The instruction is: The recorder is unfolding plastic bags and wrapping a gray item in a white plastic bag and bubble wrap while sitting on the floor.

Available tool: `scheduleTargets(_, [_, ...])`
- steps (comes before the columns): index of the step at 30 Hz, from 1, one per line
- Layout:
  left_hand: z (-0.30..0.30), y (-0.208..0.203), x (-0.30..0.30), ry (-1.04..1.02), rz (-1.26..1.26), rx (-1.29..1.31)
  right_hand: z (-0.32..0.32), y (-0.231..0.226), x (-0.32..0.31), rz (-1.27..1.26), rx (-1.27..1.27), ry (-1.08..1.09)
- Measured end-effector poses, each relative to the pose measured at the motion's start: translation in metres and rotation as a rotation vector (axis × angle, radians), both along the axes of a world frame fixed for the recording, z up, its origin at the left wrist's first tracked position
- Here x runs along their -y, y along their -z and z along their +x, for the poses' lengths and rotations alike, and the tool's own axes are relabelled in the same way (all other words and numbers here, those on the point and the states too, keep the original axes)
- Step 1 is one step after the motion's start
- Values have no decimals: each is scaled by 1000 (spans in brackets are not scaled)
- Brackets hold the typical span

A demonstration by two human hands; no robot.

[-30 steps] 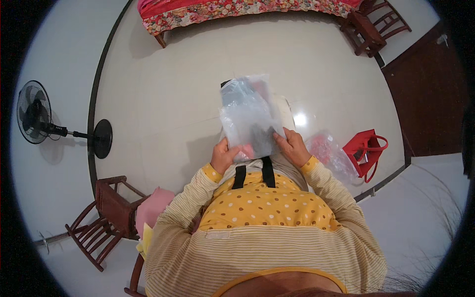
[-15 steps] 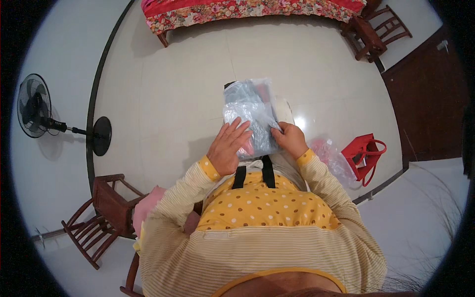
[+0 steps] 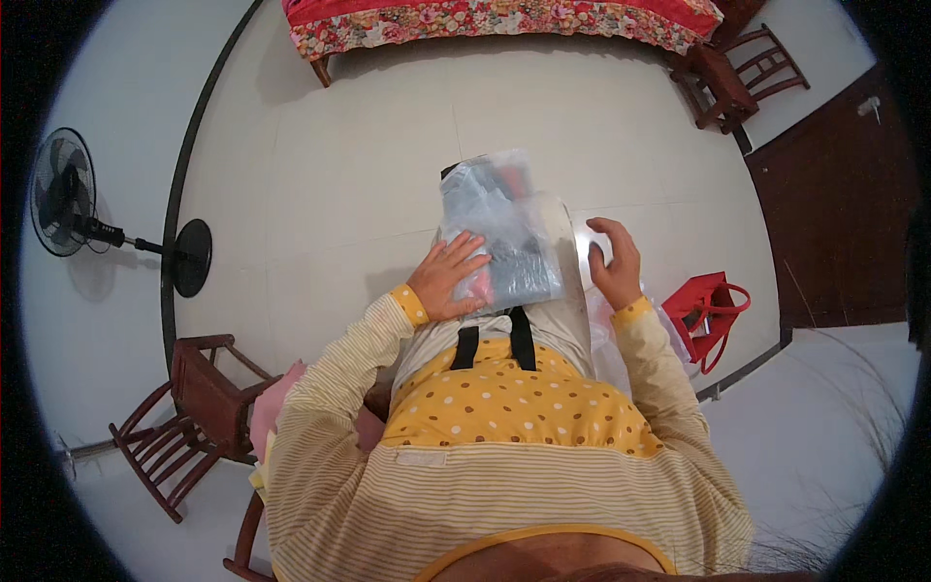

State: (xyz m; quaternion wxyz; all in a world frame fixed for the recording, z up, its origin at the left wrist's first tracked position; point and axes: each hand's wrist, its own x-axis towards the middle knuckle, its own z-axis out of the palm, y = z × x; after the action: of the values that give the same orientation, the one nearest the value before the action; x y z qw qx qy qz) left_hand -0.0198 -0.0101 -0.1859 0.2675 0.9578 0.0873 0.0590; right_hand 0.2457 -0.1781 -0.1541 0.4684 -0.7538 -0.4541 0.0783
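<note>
A clear plastic bag point(image 3: 514, 238) lies flat across my lap, with folded dark grey-blue and pinkish-red contents showing through it. My left hand point(image 3: 451, 274) rests on the bag's left side, palm down, fingers spread. Away from the bag, to its right, my right hand point(image 3: 615, 265) hangs in the air with thumb and forefinger apart and nothing visible between them. A small black edge sticks out at the bag's far left corner.
On the floor at the right are a red tote bag point(image 3: 708, 312) and crumpled clear plastic point(image 3: 606, 344). A standing fan point(image 3: 184, 258) is on the left, near a wooden chair point(image 3: 208, 398). A bed with a floral cover point(image 3: 504, 27) stands at the far side.
My right hand has let go of the plastic bag's right edge and moved off to the right, opening. My left hand stays on the bag, which now lies flatter.
</note>
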Motion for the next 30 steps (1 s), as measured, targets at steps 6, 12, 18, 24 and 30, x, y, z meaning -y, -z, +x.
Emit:
scheduleTargets(6, [-1,3,-7,8,-58,58,-52,-49,10,-354,672,-723])
scheduleTargets(12, [-1,-5,-5,-10,-162,108,-38,0,-7,-238,611,-736])
scheduleTargets(18, [-18,-18,2,-20,-28,185,-29,-12,-16,-181,327,-610])
scheduleTargets(24, [-19,-3,9,-53,-241,269,-29,-29,-12,-293,124,-510])
scheduleTargets(30, [-12,-13,13,-69,-321,239,-20,-19,-11,-213,-428,-382])
